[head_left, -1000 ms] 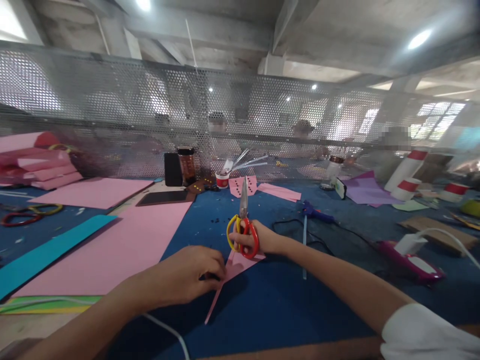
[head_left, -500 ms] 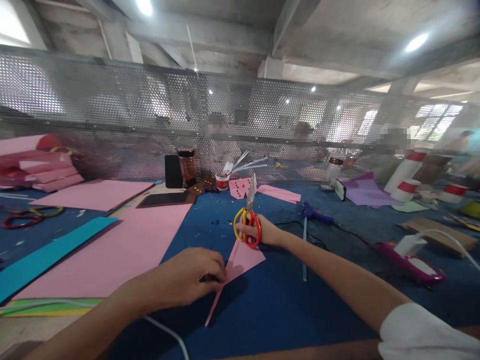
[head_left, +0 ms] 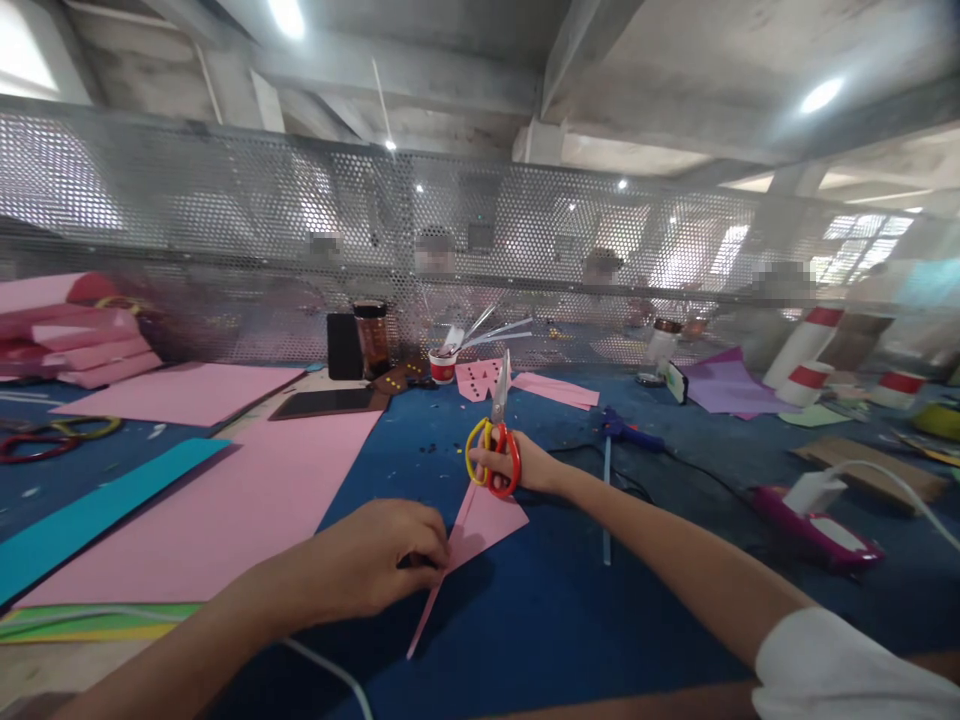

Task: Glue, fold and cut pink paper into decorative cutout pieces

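Observation:
Between its fingertips my left hand pinches the edge of a folded piece of pink paper, tilted above the blue tabletop. A narrow pink flap sticks out below those fingers. My right hand is closed around a pair of scissors with one yellow and one red handle loop. The scissor blades point up and away from me, apart from the paper. The paper's upper end lies just under the right hand, partly hidden by it, so I cannot tell whether the right fingers touch it.
On the left lie a large pink sheet, a teal strip and another pair of scissors. To the right are a blue glue gun and a magenta power strip. A paper cup stands near the mesh partition.
Almost nothing differs. The whole view has shifted very slightly; both hands keep the same hold on the pink paper and the scissors.

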Tool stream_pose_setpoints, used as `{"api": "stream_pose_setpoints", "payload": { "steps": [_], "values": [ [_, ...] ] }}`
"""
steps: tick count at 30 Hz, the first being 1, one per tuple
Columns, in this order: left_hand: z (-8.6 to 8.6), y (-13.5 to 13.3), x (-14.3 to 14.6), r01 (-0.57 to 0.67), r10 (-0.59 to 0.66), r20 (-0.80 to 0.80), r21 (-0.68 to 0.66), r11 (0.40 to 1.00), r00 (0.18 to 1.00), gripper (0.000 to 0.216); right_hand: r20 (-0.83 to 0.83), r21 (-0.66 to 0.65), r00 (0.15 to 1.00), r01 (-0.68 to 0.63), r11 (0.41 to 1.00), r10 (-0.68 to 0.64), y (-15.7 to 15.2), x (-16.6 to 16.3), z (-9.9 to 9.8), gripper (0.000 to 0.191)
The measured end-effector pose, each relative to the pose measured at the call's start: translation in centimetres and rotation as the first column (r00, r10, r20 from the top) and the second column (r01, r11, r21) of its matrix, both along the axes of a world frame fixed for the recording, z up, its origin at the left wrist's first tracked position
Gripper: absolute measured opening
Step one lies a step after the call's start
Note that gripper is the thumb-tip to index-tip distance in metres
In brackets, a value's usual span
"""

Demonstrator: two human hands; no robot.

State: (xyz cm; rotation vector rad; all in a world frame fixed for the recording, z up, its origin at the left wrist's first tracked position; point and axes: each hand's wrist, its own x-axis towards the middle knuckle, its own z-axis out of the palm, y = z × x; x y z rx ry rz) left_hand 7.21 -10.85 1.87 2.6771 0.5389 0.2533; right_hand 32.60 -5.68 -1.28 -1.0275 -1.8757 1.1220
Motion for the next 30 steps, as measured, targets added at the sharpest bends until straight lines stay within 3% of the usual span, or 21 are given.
{"api": "stream_pose_setpoints", "payload": {
  "steps": [11,30],
  "values": [
    [0.2,-0.2,-0.1,-0.014,0.014,-0.037,-0.004,1.000,0.999,0.013,-0.018,-0.052,1.000,0.009,0.999,-0.010,0.1,0.1,-0.1,0.047],
    [-0.1,-0.1,0.0,-0.041,0.039,-0.056,-0.019,0.999,0.998,0.013,-0.072,-0.020,0.995,0.074,0.997,-0.075,1.1,0.6,-0.7,0.042]
  ]
}}
